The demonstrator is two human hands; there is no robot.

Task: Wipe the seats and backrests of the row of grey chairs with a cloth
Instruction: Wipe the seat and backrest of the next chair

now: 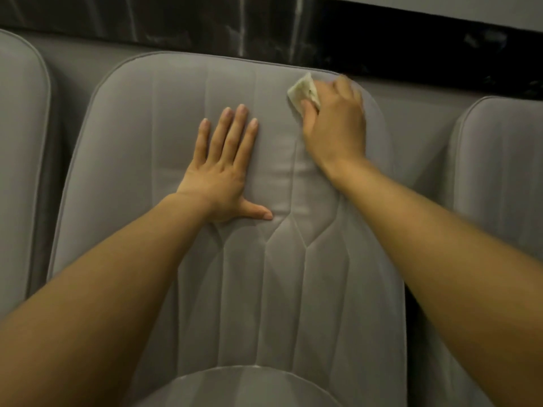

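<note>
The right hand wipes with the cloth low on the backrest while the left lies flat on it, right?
Not low: the head view shows the right hand holding the cloth near the top right corner of the backrest. The left hand does lie flat on it.

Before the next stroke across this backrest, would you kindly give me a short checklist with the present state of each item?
1. Grip on the cloth by the right hand: ok, fingers curled round it.
2. Contact of cloth with the backrest: ok, at its upper right corner.
3. Bracing by the left hand: ok, flat on the backrest with fingers straight.
4. Clear path for a leftward stroke: not ok, the left hand lies mid-backrest.
5. Wiping face of the cloth clean: cannot tell, it is hidden.
</note>
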